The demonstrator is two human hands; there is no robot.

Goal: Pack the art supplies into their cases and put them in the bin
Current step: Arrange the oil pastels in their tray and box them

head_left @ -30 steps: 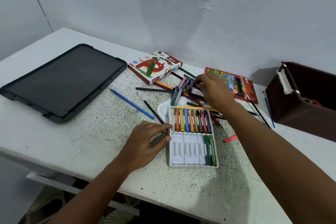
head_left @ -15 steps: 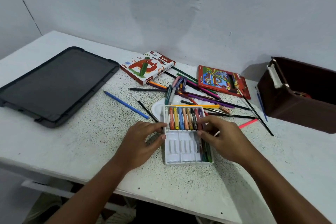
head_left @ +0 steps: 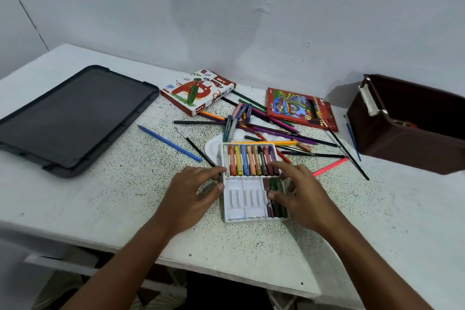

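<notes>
Head view, so roughly halfway through the pastels at best: white pastel tray at 6 o'clock on the speckled table, top row packed full of colours, bottom row filled only at its right end with a few dark sticks, other slots bare. Left hand at 9 o'clock of the tray, fingers lightly bent and touching its left rim, steadying it, not wrapped round anything. Right hand at 3 o'clock, fingertips down on the dark pastels, pressing one in or pinching it, can't tell which. Still loads left: loose coloured pencils scattered at 12 o'clock, oil pastels box at 11, red pencil case at 1, brown bin at 2, nothing packed in it yet as far as can be seen. Black lid lying flat at 10.
</notes>
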